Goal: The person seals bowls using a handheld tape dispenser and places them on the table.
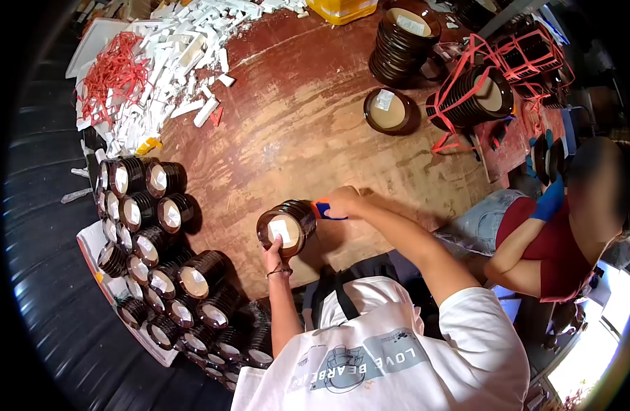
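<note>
A short stack of dark brown glazed dishes (286, 229) with a white label lies tilted over the wooden table, its pale base facing me. My left hand (274, 255) grips its lower edge, with the thumb on the base near the label. My right hand (345, 203) is closed round an orange and blue tool (323, 209), whose front end meets the right side of the stack. What part of the tool touches the dishes is too small to tell.
Many dish stacks (193, 282) stand at the left. White foam pieces (185, 51) and red straps (114, 79) lie upper left. More stacks (403, 44) and a single dish (389, 111) are upper right. A co-worker in blue gloves (549, 198) holds dishes at the right.
</note>
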{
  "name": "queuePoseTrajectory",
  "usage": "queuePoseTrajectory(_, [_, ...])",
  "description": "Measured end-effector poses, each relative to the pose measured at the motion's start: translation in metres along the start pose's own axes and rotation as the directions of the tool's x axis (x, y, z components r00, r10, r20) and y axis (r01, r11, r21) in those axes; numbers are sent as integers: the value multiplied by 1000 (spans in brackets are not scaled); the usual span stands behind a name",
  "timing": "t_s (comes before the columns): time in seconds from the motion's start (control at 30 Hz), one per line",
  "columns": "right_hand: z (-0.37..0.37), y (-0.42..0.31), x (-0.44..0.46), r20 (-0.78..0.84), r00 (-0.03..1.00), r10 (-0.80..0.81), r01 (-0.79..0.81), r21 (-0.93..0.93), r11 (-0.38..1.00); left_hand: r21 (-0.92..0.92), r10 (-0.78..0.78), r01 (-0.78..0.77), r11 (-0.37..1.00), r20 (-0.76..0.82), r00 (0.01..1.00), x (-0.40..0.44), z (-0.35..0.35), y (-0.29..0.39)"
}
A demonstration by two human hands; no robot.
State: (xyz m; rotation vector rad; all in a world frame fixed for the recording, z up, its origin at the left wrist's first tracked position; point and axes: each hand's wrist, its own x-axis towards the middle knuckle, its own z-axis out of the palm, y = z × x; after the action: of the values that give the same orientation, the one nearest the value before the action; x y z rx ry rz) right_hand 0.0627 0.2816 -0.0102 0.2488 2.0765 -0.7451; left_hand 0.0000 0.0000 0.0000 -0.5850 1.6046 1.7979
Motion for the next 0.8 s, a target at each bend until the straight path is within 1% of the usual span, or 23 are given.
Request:
queuePoseTrajectory(0.07, [8, -10, 5, -50, 998, 31, -35, -82, 996, -50, -105, 110, 993, 101, 989, 5, -7, 6])
queuePoseTrajectory(0.1, [26, -26, 0, -10, 999, 41, -41, -69, 997, -46, -144, 148, 988, 85, 986, -1, -31, 7])
queuePoseTrajectory(0.13, [28, -36, 0, -133, 991, -12, 18, 47, 999, -51, -195, 199, 979, 67, 978, 5, -45, 16])
queuePoseTrajectory(0.17, [24, -26, -2, -263, 964, -20, 56, 128, 990, -84, -252, 259, 962, 85, 964, 21, -39, 8])
queuePoseTrajectory(0.2, [13, -33, -12, -232, 972, 34, -12, 97, 995, -74, -240, 250, 966, 122, 963, 25, -41, 8])
queuePoseTrajectory(0.23, [15, -33, -16, -228, 973, 35, -14, 92, 996, -80, -242, 253, 964, 121, 963, 22, -36, 10])
queuePoseTrajectory(0.3, [24, -22, -30, -352, 916, 194, -108, 248, 963, -20, -180, 182, 983, 92, 979, 9, -24, 5])
queuePoseTrajectory(0.33, [39, -4, -35, -406, 832, 377, -202, 412, 889, -43, -155, 160, 986, 105, 982, 11, -24, -9])
queuePoseTrajectory(0.37, [46, 7, -34, -434, 725, 535, -256, 552, 794, 22, -16, 16, 1000, -2, 1000, -4, -4, -17])
queuePoseTrajectory(0.4, [49, -1, -36, -440, 728, 526, -251, 542, 802, 35, 49, -49, 998, 5, 999, -7, 1, -28])
queuePoseTrajectory(0.43, [52, -8, -38, -655, 518, 550, -99, 593, 799, 48, 113, -114, 992, 15, 993, -7, 2, -36])
queuePoseTrajectory(0.47, [56, -12, -43, -786, 249, 566, 56, 595, 802, 20, 115, -115, 993, 21, 993, -10, 1, -43])
queuePoseTrajectory(0.5, [61, -18, -39, -789, 248, 562, 51, 590, 806, 13, 113, -113, 994, 23, 993, -14, 1, -40])
queuePoseTrajectory(0.57, [60, -39, -10, -771, 103, 629, 195, 636, 747, -5, -24, 26, 1000, 196, 980, -17, -3, -21])
queuePoseTrajectory(0.6, [57, -48, -2, -744, 177, 645, 240, 668, 704, -43, 25, -10, 999, 363, 932, -13, -16, -18])
queuePoseTrajectory(0.63, [55, -58, 2, -741, 193, 643, 240, 671, 702, -74, 32, -1, 997, 419, 907, -3, -33, -16])
queuePoseTrajectory(0.67, [52, -68, 6, -773, 166, 613, 273, 633, 724, -72, 162, -146, 987, 356, 921, 4, -47, -16])
queuePoseTrajectory(0.7, [51, -73, 9, -800, 131, 586, 301, 595, 745, -59, 287, -283, 957, 299, 910, 3, -40, 5])
queuePoseTrajectory(0.73, [53, -74, 13, -835, 122, 537, 278, 548, 789, -61, 283, -278, 959, 302, 910, 13, -28, 14])
queuePoseTrajectory(0.77, [54, -75, 17, -834, 129, 536, 271, 550, 790, 40, 295, -336, 941, 392, 872, 22, -16, 19])
queuePoseTrajectory(0.8, [57, -77, 21, -813, 187, 552, 368, 579, 727, 140, 288, -395, 908, 476, 831, 27, -9, 22])
